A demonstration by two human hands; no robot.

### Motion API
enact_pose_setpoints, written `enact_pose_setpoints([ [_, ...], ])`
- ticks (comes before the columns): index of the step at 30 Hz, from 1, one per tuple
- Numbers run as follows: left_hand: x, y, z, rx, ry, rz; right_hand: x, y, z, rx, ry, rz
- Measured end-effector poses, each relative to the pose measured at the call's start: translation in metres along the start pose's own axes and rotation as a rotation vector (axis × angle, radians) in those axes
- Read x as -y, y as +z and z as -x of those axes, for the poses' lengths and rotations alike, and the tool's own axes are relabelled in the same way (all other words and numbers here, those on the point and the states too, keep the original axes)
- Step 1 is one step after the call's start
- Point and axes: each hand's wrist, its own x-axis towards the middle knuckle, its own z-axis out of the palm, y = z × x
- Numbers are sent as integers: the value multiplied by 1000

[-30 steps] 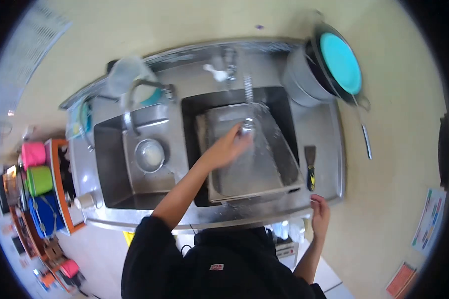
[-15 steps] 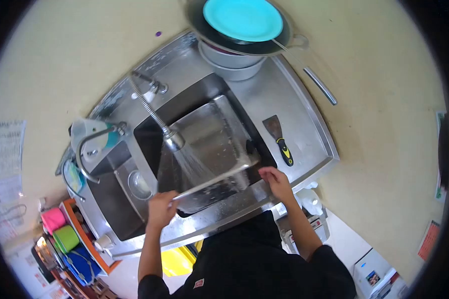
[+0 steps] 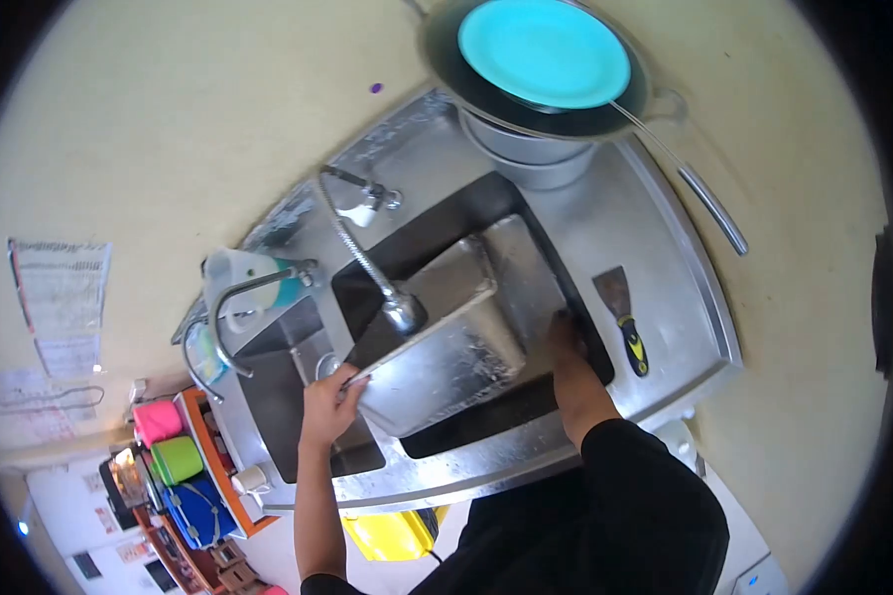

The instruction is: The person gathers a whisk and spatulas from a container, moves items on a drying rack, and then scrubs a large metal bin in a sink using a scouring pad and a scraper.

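Observation:
A deep stainless steel pan [image 3: 445, 369] is tilted in the large sink basin [image 3: 471, 434], its outer side turned toward me. My left hand [image 3: 329, 405] is closed on the pan's near left corner by the rim. Down in the basin, beside the pan's right end, is my right hand [image 3: 568, 342]; its fingers are dark and blurred, so I cannot see whether they hold anything. The spray head [image 3: 404, 311] hangs over the pan on its coiled hose. To the right of my right hand, a scraper [image 3: 625, 322] with a black and yellow handle lies on the steel drainboard.
At the back, a turquoise plate [image 3: 546, 55] rests in a wok [image 3: 445, 59] on stacked grey pots [image 3: 536, 171]. A smaller basin [image 3: 286, 416], a curved faucet [image 3: 230, 297] and a plastic jug [image 3: 223, 273] are left. A yellow bin [image 3: 392, 535] stands below.
The pan has been tipped up, showing its outer side. My right hand has gone from above the sink edge down into the basin. The water spray is no longer visible. The view has shifted.

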Motion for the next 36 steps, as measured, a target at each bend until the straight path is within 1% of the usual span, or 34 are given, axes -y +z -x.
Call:
enact_pose_setpoints([
  [2, -2, -2, -4, 24, -34, -4, 3, -4, -11, 84, -61, -41],
  [3, 2, 1, -2, 7, 27, -3, 1, -8, -16, 175, -114, -67],
  [4, -1, -2, 3, 44, 29, -39, 4, -19, -17, 250, -172, -143],
  [6, -12, 0, 5, 94, 37, -66, 11, -53, -8, 263, -231, -413],
  [7, -12, 4, 9, 104, 100, -88, 22, -77, 16, -84, -227, -634],
  [10, -30, 13, 17, 131, 159, -139, 31, -200, 94, -168, -307, -1078],
  [12, -41, 17, 18, 181, 160, -80, 31, -265, 162, -398, -385, -1115],
  [13, -44, 20, 19, 191, 167, -71, 32, -283, 194, -516, -422, -1137],
  [14, -45, 22, 20, 202, 179, -67, 36, -291, 220, -555, -545, -1020],
  [16, -42, 28, 24, 150, 241, -57, 46, -296, 262, -625, -764, -769],
  [19, -37, 43, 28, 96, 295, -24, 77, -289, 286, -682, -1029, -661],
  [22, -31, 48, 19, 63, 326, -24, 86, -301, 279, -693, -480, -801],
  [23, -27, 51, 24, 68, 320, -23, 95, -295, 286, -811, -532, -836],
  [26, -19, 47, 19, 11, 370, 57, 98, -270, 310, -800, -919, -653],
  [28, -16, 46, 19, 30, 362, 37, 81, -288, 277, -791, -462, -542],
  [30, -10, 48, 25, 21, 360, 35, 79, -289, 267, -880, -375, -789],
  [32, 1, 44, 20, -21, 413, 28, 64, -259, 299, -871, -562, -678],
  [33, -4, 42, 8, -26, 425, 31, 63, -260, 306, -869, -668, -613],
  [36, -5, 45, 24, 73, 383, 40, 66, -267, 299, -804, -315, -813],
])
